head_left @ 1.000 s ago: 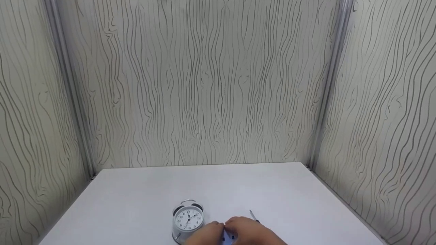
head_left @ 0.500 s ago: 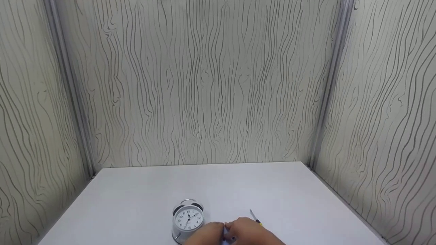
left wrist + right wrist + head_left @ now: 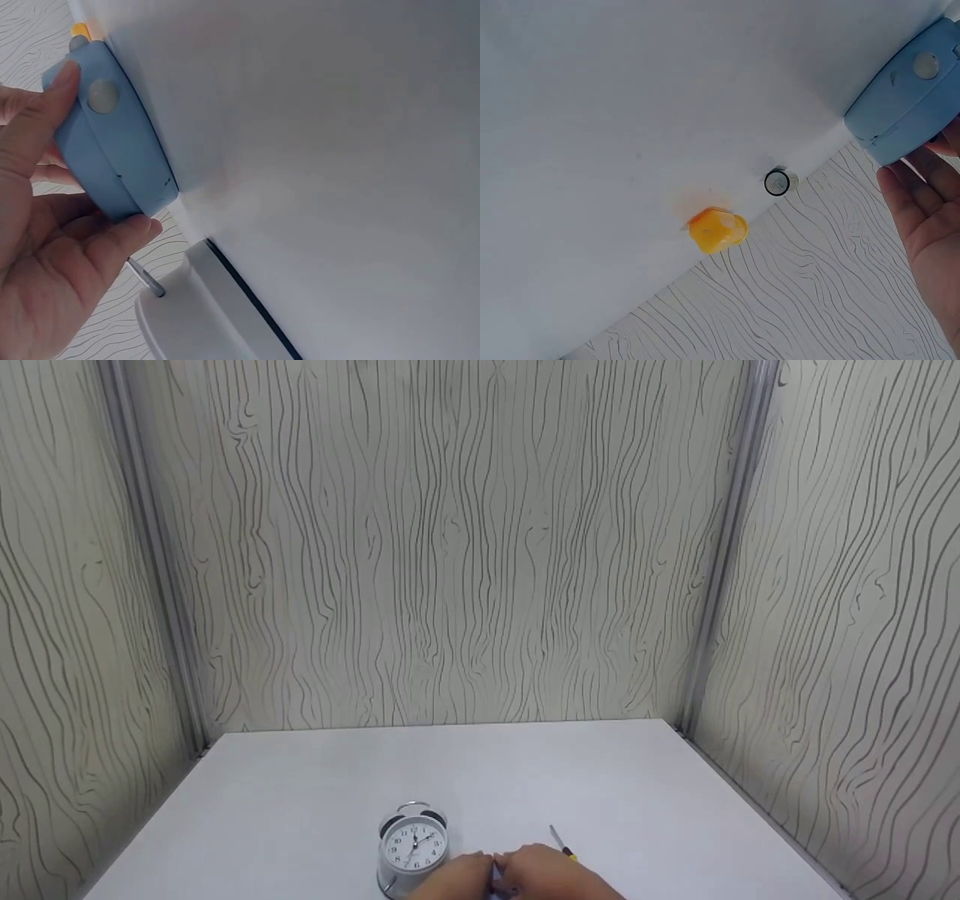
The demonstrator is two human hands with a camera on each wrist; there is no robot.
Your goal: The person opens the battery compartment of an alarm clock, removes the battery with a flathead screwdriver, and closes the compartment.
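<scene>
Both hands meet at the table's (image 3: 300, 780) near edge. Left hand (image 3: 45, 247) pinches a blue box (image 3: 112, 142), right hand (image 3: 930, 225) touches it; right grip state unclear. Alarm clock (image 3: 414, 844) just left, dial numerals 1–12, no brand legible. Screwdriver (image 3: 561, 841) just right.

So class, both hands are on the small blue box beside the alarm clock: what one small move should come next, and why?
Probably lift the light blue plastic box slightly off the white table. The left hand already pinches it between thumb and fingers, the right hand touches its other end, and the round white alarm clock stands close beside it.
</scene>
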